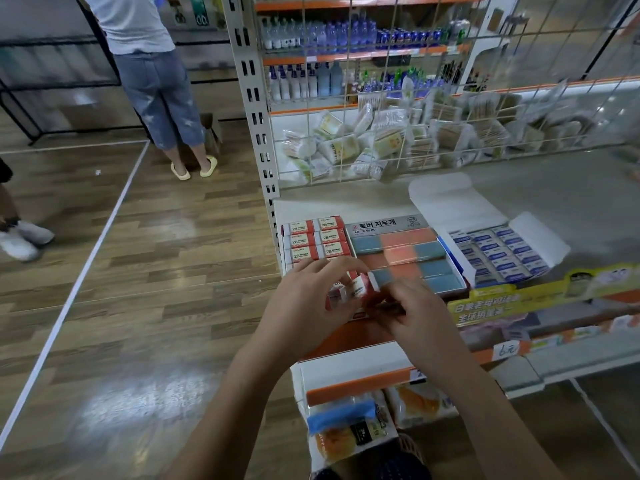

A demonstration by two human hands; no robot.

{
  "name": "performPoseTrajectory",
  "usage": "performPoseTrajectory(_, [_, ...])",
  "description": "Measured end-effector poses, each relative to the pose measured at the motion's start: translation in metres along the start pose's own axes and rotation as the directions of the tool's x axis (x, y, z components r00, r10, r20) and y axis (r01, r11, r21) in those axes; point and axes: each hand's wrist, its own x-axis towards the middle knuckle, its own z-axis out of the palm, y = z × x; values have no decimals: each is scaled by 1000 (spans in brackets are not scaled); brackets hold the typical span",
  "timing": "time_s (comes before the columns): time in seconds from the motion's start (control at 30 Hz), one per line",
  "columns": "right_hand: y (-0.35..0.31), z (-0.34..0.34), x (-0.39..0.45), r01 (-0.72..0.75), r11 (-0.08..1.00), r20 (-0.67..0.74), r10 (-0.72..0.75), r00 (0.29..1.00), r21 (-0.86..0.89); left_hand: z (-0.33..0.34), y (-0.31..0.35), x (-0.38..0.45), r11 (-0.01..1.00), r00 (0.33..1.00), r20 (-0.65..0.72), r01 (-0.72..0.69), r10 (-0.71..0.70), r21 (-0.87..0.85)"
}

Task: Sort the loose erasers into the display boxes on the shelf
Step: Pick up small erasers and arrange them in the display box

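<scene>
Three display boxes stand side by side on the shelf. The left box of red 2B erasers is partly hidden by my hands. The middle box holds blue and salmon erasers. The right box, its white lid open, holds blue-and-white erasers. My left hand holds several red-and-white erasers over the front of the left box. My right hand pinches at the same small erasers from the right.
A wire grid backs the shelf, with packs of cotton swabs behind it. An orange shelf edge with a yellow banner runs along the front. Lower shelves hold packaged goods. A person stands at the far left aisle.
</scene>
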Motion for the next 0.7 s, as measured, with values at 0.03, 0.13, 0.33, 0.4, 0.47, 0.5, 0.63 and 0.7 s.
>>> performPoseTrajectory(0.03, [1, 0, 0, 6, 1000, 1, -6, 1000, -7, 1, 0, 1, 1000, 1000, -3, -5, 5, 8])
performPoseTrajectory(0.13, [2, 1, -1, 25, 999, -2, -25, 1000, -27, 5, -3, 1, 998, 1000, 11, -17, 17, 52])
performPoseTrajectory(0.33, [5, 2, -1, 62, 998, -40, -63, 997, -17, 2, -4, 1, 987, 998, 57, -29, 20, 156])
performPoseTrajectory(0.4, [7, 3, -1, 75, 997, -46, -75, 996, -10, 0, -4, 2, 983, 998, 63, -39, 28, 178])
performPoseTrajectory(0.47, [9, 4, 0, 93, 996, -54, -92, 994, 3, -2, -3, 1, 980, 997, 63, -45, 34, 192])
performPoseTrajectory(0.5, [10, 5, 0, 98, 995, -56, -98, 994, 6, -3, -3, 1, 978, 997, 73, -42, 28, 203])
performPoseTrajectory(0.63, [13, 6, 1, 134, 991, -74, -133, 988, 10, -6, -1, 0, 969, 993, 121, -39, 10, 244])
performPoseTrajectory(0.7, [14, 6, 0, 148, 989, -84, -147, 986, 18, -7, 1, 0, 964, 991, 137, -42, 5, 262])
